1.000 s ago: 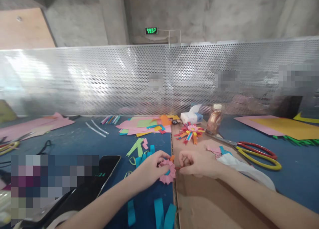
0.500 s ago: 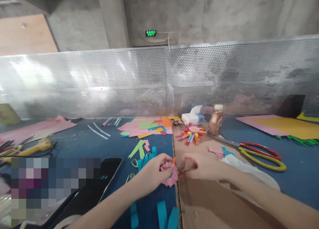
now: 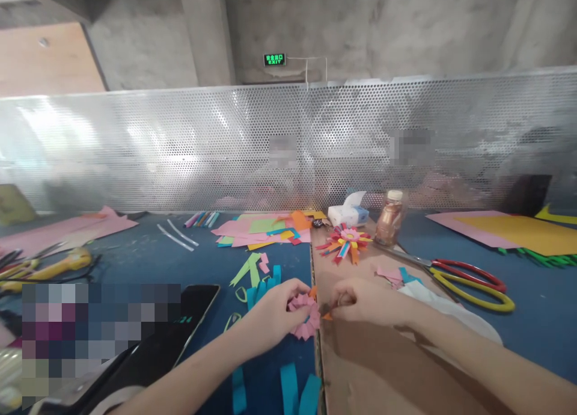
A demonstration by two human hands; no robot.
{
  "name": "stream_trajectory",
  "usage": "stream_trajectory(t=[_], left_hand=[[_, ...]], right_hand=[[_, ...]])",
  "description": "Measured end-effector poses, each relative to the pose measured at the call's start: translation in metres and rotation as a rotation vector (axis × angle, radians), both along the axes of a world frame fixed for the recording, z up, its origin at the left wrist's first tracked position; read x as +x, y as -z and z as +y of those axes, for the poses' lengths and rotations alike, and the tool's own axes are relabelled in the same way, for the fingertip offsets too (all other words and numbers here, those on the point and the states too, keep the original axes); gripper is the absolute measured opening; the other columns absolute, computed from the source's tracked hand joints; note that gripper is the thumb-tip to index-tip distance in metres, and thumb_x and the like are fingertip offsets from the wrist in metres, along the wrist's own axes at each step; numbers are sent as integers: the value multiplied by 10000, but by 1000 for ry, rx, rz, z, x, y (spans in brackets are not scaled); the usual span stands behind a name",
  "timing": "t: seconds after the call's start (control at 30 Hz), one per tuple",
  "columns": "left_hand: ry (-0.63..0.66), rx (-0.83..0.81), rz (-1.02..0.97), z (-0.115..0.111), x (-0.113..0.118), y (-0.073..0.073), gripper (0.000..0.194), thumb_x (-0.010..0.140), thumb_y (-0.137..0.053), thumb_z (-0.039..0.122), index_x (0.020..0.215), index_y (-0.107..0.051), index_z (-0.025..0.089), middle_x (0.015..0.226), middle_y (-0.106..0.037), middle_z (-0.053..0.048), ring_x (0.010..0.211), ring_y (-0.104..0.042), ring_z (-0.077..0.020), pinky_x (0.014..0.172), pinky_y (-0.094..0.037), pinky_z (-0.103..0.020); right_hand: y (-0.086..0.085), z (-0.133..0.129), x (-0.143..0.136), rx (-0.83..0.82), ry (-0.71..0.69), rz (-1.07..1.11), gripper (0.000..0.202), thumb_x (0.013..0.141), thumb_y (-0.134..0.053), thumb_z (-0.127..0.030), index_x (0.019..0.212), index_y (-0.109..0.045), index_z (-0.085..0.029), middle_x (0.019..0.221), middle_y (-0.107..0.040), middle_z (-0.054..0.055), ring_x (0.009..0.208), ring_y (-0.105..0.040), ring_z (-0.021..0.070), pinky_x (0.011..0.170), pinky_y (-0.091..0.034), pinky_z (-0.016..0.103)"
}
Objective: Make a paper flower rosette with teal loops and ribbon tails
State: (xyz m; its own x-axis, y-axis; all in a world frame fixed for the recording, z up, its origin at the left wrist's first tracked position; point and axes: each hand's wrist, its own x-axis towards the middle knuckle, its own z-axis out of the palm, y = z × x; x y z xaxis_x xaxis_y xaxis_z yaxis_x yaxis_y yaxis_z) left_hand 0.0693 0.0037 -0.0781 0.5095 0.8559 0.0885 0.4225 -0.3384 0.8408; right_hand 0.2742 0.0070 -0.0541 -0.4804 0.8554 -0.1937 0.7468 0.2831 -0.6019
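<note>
Grip of L hand (image 3: pixel 280 307) pinches pink rosette (image 3: pixel 307 328); R hand (image 3: pixel 360 302) curled narrow by orange bit (image 3: pixel 327 317), hold unclear.

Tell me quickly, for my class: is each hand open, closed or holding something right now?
Left hand: closed, holding the pink paper rosette.
Right hand: fingers curled, orange paper at the fingertips; whether gripped cannot be told.
</note>
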Motion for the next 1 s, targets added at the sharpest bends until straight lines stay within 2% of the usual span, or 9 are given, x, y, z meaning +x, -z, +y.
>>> stream_trajectory(t=[0.2,0.4,0.6,0.73,1.0], left_hand=[[3,-11,-27,-1,0,-1,249,717,-500,318,921,-486,175,721,-590,-1,605,-533,-133,574,-399,-241],[132,-182,-243,-2,5,-2,96,717,-490,239,743,-433,166,632,-580,3,545,-545,-124,504,-391,-222],[29,-113,-181,-1,5,-4,126,665,-566,236,709,-492,145,621,-531,29,589,-524,-113,527,-368,-203],[25,-142,-177,-1,5,-5,139,667,-565,245,740,-509,141,630,-531,32,607,-515,-112,537,-360,-202],[49,-151,-192,0,4,-2,142,672,-564,241,759,-511,142,662,-554,18,609,-522,-112,537,-360,-204]], right_hand=[[0,-1,-2,38,86,40,130,678,-474,-251,757,-527,-163,551,-482,-53,465,-358,59,412,-233,170],[3,-1,-5,39,44,122,94,688,-457,-210,755,-502,-163,569,-462,-49,485,-354,64,420,-234,174],[20,5,-4,23,-38,232,64,717,-449,-218,749,-460,-164,549,-418,-62,463,-316,58,419,-238,174],[25,7,-2,34,-49,281,59,723,-448,-217,745,-470,-167,593,-457,-48,507,-362,68,454,-271,177],[34,10,-2,20,-48,305,95,747,-455,-247,784,-482,-164,565,-459,-50,472,-352,63,435,-257,177]])
